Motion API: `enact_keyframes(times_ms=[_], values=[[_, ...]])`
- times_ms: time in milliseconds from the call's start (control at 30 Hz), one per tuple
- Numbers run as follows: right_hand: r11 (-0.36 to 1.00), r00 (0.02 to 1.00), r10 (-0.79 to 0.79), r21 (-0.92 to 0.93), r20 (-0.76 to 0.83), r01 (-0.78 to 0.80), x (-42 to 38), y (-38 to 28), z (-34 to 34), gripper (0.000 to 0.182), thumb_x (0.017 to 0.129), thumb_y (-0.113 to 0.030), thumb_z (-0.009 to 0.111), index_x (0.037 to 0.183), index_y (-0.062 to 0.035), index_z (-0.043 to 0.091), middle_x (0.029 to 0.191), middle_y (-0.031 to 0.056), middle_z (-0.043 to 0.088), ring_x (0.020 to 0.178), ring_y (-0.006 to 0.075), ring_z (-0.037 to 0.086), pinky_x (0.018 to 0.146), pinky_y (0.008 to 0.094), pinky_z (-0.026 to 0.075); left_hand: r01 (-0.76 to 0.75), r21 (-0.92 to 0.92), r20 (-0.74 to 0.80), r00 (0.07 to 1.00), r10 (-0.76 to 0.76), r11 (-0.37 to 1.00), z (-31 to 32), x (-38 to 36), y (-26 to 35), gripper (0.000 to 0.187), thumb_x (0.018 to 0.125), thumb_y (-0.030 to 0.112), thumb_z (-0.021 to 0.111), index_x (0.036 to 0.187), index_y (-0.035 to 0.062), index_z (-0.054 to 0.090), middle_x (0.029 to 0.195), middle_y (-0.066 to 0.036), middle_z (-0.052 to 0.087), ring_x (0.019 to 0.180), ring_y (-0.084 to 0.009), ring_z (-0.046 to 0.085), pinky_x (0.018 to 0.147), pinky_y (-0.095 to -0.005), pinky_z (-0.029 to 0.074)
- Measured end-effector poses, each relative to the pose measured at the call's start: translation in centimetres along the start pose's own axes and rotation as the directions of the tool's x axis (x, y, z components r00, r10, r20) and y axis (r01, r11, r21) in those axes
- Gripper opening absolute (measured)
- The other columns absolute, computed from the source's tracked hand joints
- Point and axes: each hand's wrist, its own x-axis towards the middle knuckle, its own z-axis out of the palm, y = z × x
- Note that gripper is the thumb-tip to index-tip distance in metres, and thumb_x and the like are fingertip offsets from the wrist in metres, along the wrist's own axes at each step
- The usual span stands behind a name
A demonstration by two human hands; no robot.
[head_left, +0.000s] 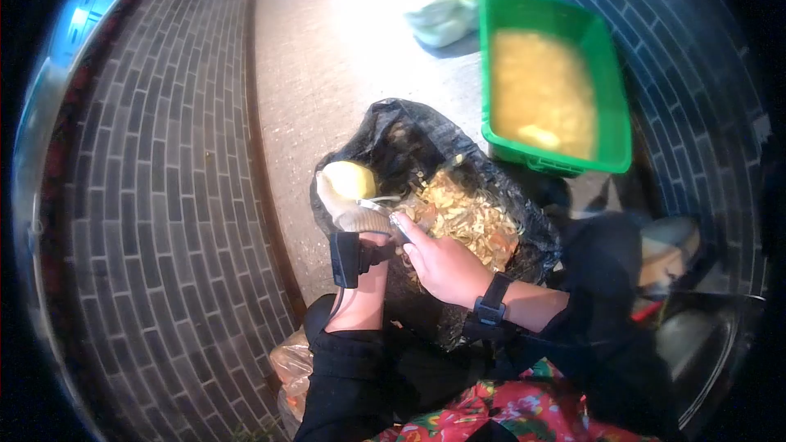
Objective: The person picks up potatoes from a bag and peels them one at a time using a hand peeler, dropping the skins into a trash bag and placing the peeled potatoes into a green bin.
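Note:
My left hand, in a pale knit glove, is closed around a peeled yellow potato. My right hand is bare and closed on a small peeling knife, its pale metal blade lying close under the potato. The fingers hide most of the knife's handle. Both hands are over an open black plastic bag, where a heap of peelings lies.
A green tub at the upper right holds a yellowish mass, blurred. Behind it stands a pale plastic bag. Brick-patterned surfaces flank both sides. At the lower left is a clear plastic bag.

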Motion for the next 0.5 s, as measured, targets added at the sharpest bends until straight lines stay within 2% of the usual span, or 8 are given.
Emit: enact_keyframes(times_ms=[167,267,367,433,467,500], values=[[0.997,0.995,-0.071,0.003,-0.063,0.071,0.3,0.2,-1.0,0.051,0.097,-0.021,0.048,0.146,-0.0133,0.035,0.06,0.0234,0.055,0.056,0.0391,0.059,0.056,0.0484,0.046,-0.042,-0.024,-0.028,0.999,0.041,0.999,-0.9,1.6,1.0,0.054,0.093,0.061,0.039,0.101,0.0138,0.063,0.085,-0.006,0.067,0.072,-0.0248,0.063,0.065,-0.0422,0.052],[0.997,0.998,-0.057,-0.051,-0.005,0.057,0.2,0.0,-1.5,0.049,0.097,-0.021,0.048,0.144,-0.0135,0.039,0.059,0.0219,0.055,0.054,0.0379,0.058,0.055,0.0479,0.046,-0.047,-0.094,-0.036,0.998,0.044,0.994,-1.6,4.3,0.6,0.057,0.092,0.064,0.036,0.1,0.014,0.062,0.081,-0.006,0.066,0.067,-0.0265,0.063,0.06,-0.0433,0.052],[0.996,0.999,-0.035,-0.081,0.017,0.036,0.3,0.2,-2.1,0.049,0.096,-0.02,0.048,0.144,-0.0134,0.039,0.059,0.022,0.056,0.054,0.038,0.059,0.055,0.0482,0.046,-0.03,-0.116,-0.087,0.996,0.02,0.993,-1.5,5.1,0.2,0.059,0.092,0.064,0.033,0.1,0.014,0.062,0.079,-0.006,0.066,0.07,-0.0272,0.063,0.064,-0.0423,0.052],[0.981,0.987,-0.076,-0.188,-0.142,0.048,0.6,0.5,-2.5,0.05,0.096,-0.02,0.048,0.144,-0.0144,0.039,0.06,0.0226,0.056,0.054,0.0387,0.058,0.056,0.0487,0.046,-0.045,-0.129,-0.085,0.996,0.034,0.991,-2.0,6.1,0.1,0.058,0.092,0.064,0.033,0.101,0.014,0.062,0.082,-0.006,0.066,0.073,-0.0265,0.063,0.066,-0.0415,0.052],[0.988,0.988,-0.049,-0.15,-0.147,0.026,0.7,0.6,-3.1,0.044,0.096,-0.023,0.048,0.139,-0.0148,0.043,0.068,0.0212,0.062,0.061,0.0403,0.062,0.06,0.0494,0.051,-0.059,-0.141,-0.085,0.995,0.047,0.988,-2.3,6.5,0.1,0.058,0.092,0.063,0.034,0.102,0.0139,0.062,0.084,-0.006,0.066,0.076,-0.0258,0.063,0.069,-0.0406,0.052],[0.988,0.988,-0.049,-0.149,-0.147,0.027,0.9,0.3,-3.8,0.044,0.096,-0.023,0.048,0.139,-0.0148,0.043,0.068,0.0212,0.062,0.061,0.0403,0.062,0.06,0.0494,0.051,-0.06,-0.141,-0.086,0.995,0.048,0.988,-2.1,6.1,0.3,0.058,0.092,0.063,0.034,0.102,0.0139,0.062,0.084,-0.006,0.066,0.076,-0.0258,0.063,0.069,-0.0406,0.052]])
